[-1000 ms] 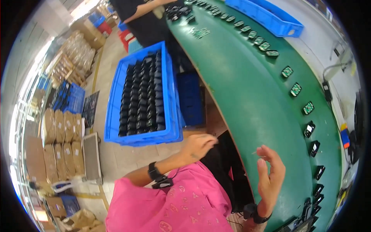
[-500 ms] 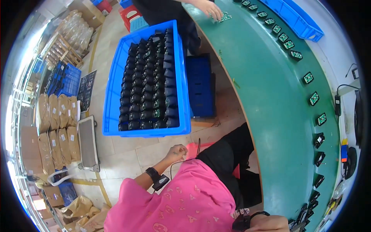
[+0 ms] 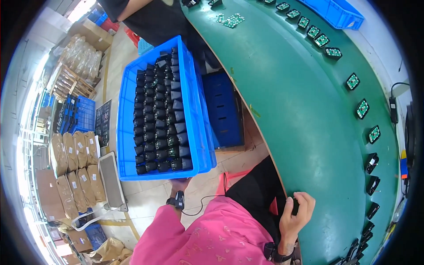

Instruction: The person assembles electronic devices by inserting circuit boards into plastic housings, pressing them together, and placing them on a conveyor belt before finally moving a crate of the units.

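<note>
A blue crate point(image 3: 201, 152) stands left of the table, packed with rows of small black housings point(image 3: 149, 119), some showing green boards. My left hand point(image 3: 180, 182) is at the crate's near edge, its fingers hidden beneath the rim. My right hand point(image 3: 297, 214) is raised over the table's near edge, fingers curled and thumb bent toward them. A small dark patch shows between thumb and fingers, too unclear to name. Along the far right of the green table point(image 3: 291, 110) runs a curved line of black housings with green circuit boards point(image 3: 362, 109).
Loose green boards point(image 3: 229, 20) lie at the table's far end, near a co-worker's arm point(image 3: 132, 8). A blue bin point(image 3: 338, 13) sits behind the line. Dark blue crates point(image 3: 224, 110) stand under the table edge. A trolley point(image 3: 112, 181) and brown packages point(image 3: 79, 154) are at left.
My left hand has reached forward to the crate's near edge. My right hand has come up over the table edge. The co-worker's hand has left the loose boards. The view has shifted.
</note>
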The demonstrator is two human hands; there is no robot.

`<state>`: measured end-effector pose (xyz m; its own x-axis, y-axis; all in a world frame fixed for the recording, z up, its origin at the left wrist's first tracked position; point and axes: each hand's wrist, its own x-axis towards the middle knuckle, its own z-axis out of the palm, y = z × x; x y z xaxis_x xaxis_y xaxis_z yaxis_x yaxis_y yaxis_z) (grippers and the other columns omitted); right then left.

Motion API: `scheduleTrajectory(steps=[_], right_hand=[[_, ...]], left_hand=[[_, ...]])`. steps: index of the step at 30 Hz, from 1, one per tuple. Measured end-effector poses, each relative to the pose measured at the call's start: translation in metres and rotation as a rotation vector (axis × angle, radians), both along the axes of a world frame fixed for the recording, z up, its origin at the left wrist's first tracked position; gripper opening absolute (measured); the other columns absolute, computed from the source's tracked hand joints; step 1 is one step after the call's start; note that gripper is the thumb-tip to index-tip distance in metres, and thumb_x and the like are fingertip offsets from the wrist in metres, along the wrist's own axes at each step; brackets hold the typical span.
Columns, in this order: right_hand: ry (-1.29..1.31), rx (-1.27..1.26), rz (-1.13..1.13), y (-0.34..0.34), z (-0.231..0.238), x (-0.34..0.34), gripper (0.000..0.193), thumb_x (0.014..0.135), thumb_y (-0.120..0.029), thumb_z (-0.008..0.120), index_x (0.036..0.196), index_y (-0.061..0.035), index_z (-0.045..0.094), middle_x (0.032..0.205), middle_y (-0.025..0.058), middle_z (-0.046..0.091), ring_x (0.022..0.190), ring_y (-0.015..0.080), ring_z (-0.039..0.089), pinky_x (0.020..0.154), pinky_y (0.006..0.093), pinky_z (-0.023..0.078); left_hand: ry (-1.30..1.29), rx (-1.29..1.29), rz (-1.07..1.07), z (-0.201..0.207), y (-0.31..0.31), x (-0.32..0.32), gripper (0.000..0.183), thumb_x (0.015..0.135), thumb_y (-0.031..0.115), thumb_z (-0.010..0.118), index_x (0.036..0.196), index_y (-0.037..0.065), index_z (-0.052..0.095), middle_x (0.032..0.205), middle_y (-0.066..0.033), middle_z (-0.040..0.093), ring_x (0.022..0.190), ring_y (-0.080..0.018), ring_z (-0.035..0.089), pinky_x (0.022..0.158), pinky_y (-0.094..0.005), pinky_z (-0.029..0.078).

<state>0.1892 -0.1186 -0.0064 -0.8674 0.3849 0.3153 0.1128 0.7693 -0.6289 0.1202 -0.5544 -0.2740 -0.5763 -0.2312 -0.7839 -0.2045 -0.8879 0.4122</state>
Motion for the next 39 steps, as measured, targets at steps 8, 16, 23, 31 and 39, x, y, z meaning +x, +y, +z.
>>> scheduleTrajectory(steps=[8, 16, 23, 31, 39], right_hand=[[-0.062, -0.037, 0.062, 0.013, 0.000, 0.005, 0.021, 0.081, -0.002, 0.067, 0.101, 0.0003, 0.062, 0.106, 0.0165, 0.061, 0.098, 0.0344, 0.056, 0.087, 0.0442, 0.045], [-0.417, 0.568, 0.028, -0.026, 0.001, -0.018, 0.110, 0.063, -0.026, 0.084, 0.154, -0.0059, 0.025, 0.157, 0.0166, 0.029, 0.147, 0.0356, 0.023, 0.119, 0.0552, 0.018], [-0.299, 0.757, 0.225, -0.037, -0.014, -0.063, 0.094, 0.071, -0.002, 0.066, 0.155, -0.0057, 0.024, 0.159, 0.0192, 0.026, 0.147, 0.0378, 0.022, 0.119, 0.0532, 0.019], [-0.434, 0.978, 0.471, -0.023, 0.009, -0.077, 0.069, 0.086, -0.006, 0.052, 0.149, 0.0071, 0.026, 0.147, 0.0385, 0.030, 0.140, 0.0522, 0.025, 0.117, 0.0525, 0.022], [-0.508, 0.965, 0.436, -0.049, 0.010, -0.076, 0.074, 0.080, -0.005, 0.050, 0.147, 0.0132, 0.023, 0.145, 0.0408, 0.029, 0.137, 0.0530, 0.029, 0.117, 0.0534, 0.021]], left_hand=[[0.040, 0.020, 0.123, 0.007, 0.040, -0.021, 0.073, 0.089, 0.072, 0.034, 0.133, 0.018, 0.055, 0.130, -0.0098, 0.059, 0.116, -0.0327, 0.055, 0.103, -0.0615, 0.039], [0.170, -0.019, 0.329, -0.052, 0.061, -0.009, 0.068, 0.090, 0.072, 0.037, 0.128, 0.020, 0.056, 0.129, -0.0068, 0.059, 0.111, -0.0276, 0.056, 0.096, -0.0517, 0.045], [0.101, -0.250, 0.412, -0.080, 0.120, -0.017, 0.052, 0.096, 0.064, 0.036, 0.102, 0.019, 0.061, 0.102, -0.0035, 0.064, 0.090, -0.0196, 0.060, 0.075, -0.0378, 0.052], [0.277, 0.158, 0.434, -0.123, 0.076, 0.044, 0.068, 0.095, 0.068, 0.032, 0.126, 0.011, 0.051, 0.119, -0.0086, 0.062, 0.115, -0.0280, 0.056, 0.100, -0.0488, 0.039], [0.223, -0.069, 0.131, -0.077, -0.122, 0.012, 0.084, 0.092, 0.072, 0.044, 0.139, 0.002, 0.050, 0.133, -0.0120, 0.060, 0.117, -0.0220, 0.058, 0.098, -0.0386, 0.045]])
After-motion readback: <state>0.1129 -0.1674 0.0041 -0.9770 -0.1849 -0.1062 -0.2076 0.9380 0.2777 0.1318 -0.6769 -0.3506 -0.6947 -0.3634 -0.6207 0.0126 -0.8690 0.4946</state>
